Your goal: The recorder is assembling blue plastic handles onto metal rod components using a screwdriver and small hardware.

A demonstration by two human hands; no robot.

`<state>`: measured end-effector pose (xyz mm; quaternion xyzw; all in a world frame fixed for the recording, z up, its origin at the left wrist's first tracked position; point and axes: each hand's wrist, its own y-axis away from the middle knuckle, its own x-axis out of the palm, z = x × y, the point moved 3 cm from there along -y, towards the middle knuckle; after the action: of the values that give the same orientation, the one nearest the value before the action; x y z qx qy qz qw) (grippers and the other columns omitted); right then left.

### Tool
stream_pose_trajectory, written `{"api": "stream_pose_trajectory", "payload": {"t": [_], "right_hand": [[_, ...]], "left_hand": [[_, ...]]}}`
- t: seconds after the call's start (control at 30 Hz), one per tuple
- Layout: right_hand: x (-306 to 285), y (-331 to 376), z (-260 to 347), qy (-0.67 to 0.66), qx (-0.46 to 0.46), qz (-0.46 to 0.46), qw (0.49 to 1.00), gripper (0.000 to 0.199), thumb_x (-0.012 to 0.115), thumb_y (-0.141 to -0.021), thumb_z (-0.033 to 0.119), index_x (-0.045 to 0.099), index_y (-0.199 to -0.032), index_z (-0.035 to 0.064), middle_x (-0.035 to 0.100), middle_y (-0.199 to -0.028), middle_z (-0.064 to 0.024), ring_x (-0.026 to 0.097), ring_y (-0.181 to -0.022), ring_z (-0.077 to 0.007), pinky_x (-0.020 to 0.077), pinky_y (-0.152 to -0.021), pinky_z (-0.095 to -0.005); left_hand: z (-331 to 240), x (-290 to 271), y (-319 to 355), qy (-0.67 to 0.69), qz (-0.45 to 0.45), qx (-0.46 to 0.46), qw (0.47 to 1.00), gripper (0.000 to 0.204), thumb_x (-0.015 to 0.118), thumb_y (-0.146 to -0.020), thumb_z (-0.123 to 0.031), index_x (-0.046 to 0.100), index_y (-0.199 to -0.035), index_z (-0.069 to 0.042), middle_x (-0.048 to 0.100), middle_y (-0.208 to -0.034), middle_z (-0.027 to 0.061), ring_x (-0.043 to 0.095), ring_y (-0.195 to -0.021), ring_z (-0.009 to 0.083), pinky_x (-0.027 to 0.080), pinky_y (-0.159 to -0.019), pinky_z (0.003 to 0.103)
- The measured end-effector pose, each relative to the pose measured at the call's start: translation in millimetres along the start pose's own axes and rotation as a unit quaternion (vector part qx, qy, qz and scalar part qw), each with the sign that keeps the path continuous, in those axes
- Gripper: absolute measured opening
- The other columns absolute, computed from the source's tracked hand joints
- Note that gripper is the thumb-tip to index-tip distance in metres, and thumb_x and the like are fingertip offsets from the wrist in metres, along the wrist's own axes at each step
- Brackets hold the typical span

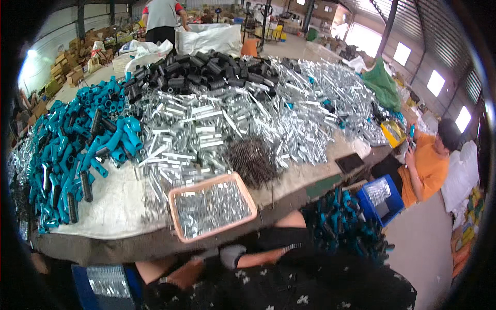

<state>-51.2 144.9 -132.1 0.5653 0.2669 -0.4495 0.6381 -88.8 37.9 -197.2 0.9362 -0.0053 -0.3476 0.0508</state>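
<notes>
Both hands are low over my lap, just below the table's front edge, close together. My left hand (207, 253) and my right hand (232, 255) seem to wear grey gloves. Their fingers are dark and smeared, so I cannot make out what is between them, if anything. Nearest to them on the table edge is a pink plastic tray (252, 205) filled with small silvery metal pieces (209, 209). Behind it lies a heap of dark brown thin metal parts (252, 159). Lots of silvery metal pieces (201, 129) spread across the table beyond.
Teal plastic handles (67, 150) pile at the left, black tube-like parts (206, 72) at the back. A blue crate (77, 289) stands low left; another blue crate (385, 206) is right, near a person in orange (431, 168). More teal parts (341, 222) lie beneath the table edge.
</notes>
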Motion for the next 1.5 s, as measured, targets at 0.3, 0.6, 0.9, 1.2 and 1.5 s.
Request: {"api": "stream_pose_trajectory", "payload": {"t": [0.3,0.6,0.9,1.2,1.5], "right_hand": [[-161,196,-4,-0.137,-0.094,-0.041,0.985,0.032,0.062,-0.083,0.034,0.066,-0.091,0.0029,0.068,-0.083,-0.0214,0.067,-0.082,-0.0394,0.0512,-0.073,-0.0490],[-93,323,-27,-0.355,0.052,-0.126,0.925,0.038,0.072,-0.080,0.030,0.068,-0.109,0.0052,0.070,-0.089,-0.0160,0.068,-0.082,-0.0289,0.0519,-0.080,-0.0401],[-143,532,-62,-0.438,0.214,-0.452,0.747,0.064,0.080,-0.078,0.012,0.055,-0.136,0.0008,0.068,-0.112,-0.0071,0.064,-0.099,-0.0147,0.0510,-0.092,-0.0314],[-80,560,-98,-0.267,0.394,-0.393,0.786,0.058,0.077,-0.080,0.019,0.058,-0.132,0.0020,0.071,-0.109,-0.0153,0.068,-0.099,-0.0219,0.0516,-0.088,-0.0340],[-119,582,-122,-0.276,0.433,-0.430,0.743,0.056,0.074,-0.082,0.018,0.058,-0.132,-0.0009,0.071,-0.106,-0.0175,0.069,-0.097,-0.0224,0.0511,-0.090,-0.0336]], "left_hand": [[-163,-139,56,0.127,-0.075,0.007,0.989,0.056,0.070,-0.087,-0.038,0.056,-0.125,0.000,0.065,-0.111,0.0271,0.063,-0.105,0.0385,0.050,-0.089,0.045],[-206,-99,87,-0.171,-0.072,-0.133,0.974,0.033,0.065,-0.087,-0.036,0.065,-0.111,-0.014,0.071,-0.085,0.0165,0.070,-0.079,0.0366,0.055,-0.073,0.050],[-247,-118,57,0.251,-0.212,-0.086,0.941,0.080,0.068,-0.081,0.005,0.032,-0.152,0.001,0.048,-0.142,0.0176,0.050,-0.127,0.0218,0.044,-0.101,0.033],[-188,-105,99,0.279,-0.204,-0.157,0.925,0.055,0.060,-0.091,-0.005,0.042,-0.143,0.003,0.059,-0.125,0.0121,0.058,-0.112,0.0178,0.045,-0.100,0.031],[-203,-128,119,0.203,-0.246,-0.161,0.934,0.043,0.059,-0.093,-0.007,0.051,-0.134,0.004,0.062,-0.125,0.0137,0.060,-0.113,0.0190,0.045,-0.100,0.031]]}}
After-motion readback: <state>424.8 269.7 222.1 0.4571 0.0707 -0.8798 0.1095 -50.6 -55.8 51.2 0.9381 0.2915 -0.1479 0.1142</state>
